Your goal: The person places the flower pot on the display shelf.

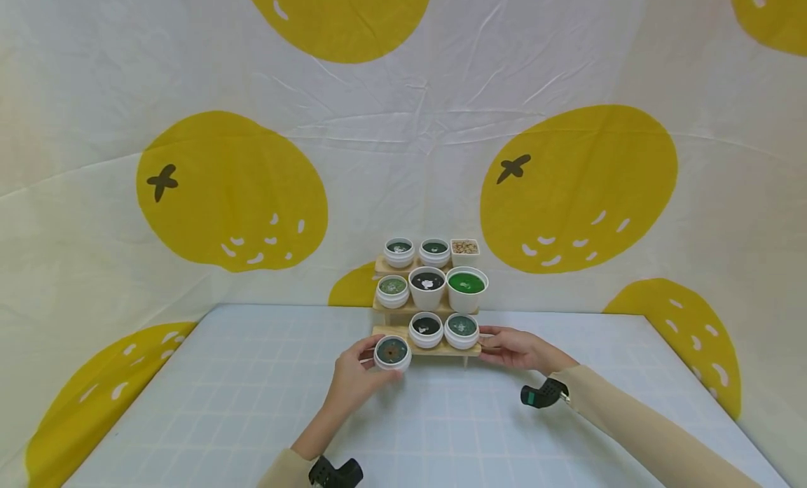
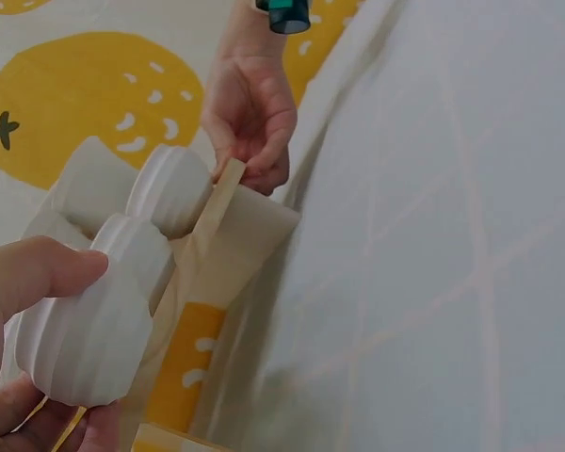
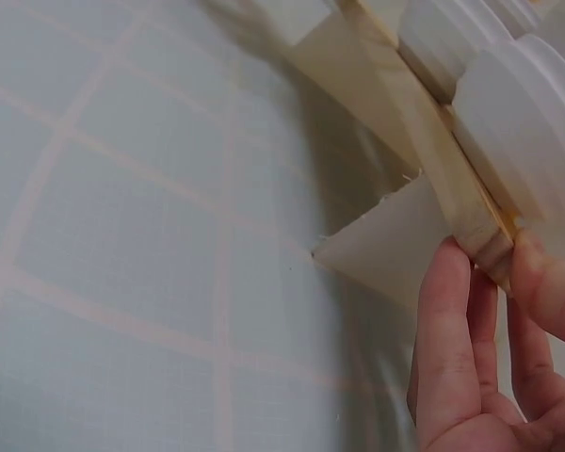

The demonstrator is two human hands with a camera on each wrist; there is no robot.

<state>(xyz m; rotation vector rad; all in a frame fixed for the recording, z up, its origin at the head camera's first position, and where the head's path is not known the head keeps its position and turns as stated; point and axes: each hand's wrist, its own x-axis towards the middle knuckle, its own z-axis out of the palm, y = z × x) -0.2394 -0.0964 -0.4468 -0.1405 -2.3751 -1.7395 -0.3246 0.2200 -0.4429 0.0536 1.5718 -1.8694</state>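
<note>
My left hand (image 1: 352, 381) grips a small white ribbed pot (image 1: 392, 352) with a dark, brown-flecked top, thumb on one side and fingers on the other. It is at the front left of a three-tier wooden stand (image 1: 439, 351). In the left wrist view, this pot (image 2: 89, 325) is close to the other white pots; whether it touches the shelf cannot be told. My right hand (image 1: 517, 349) pinches the right end of the lowest wooden shelf (image 3: 428, 141), thumb above and fingers below. Beside that thumb stands a white pot (image 1: 462, 332) with a green-grey top.
Another dark-topped pot (image 1: 425, 331) shares the lowest tier. The middle tier bears a green-topped cup (image 1: 466, 302), a dark-topped cup (image 1: 426, 299) and a small pot (image 1: 393, 299). On top are two pots and a square dish (image 1: 465, 257). Behind hangs a fruit-print cloth (image 1: 403, 180).
</note>
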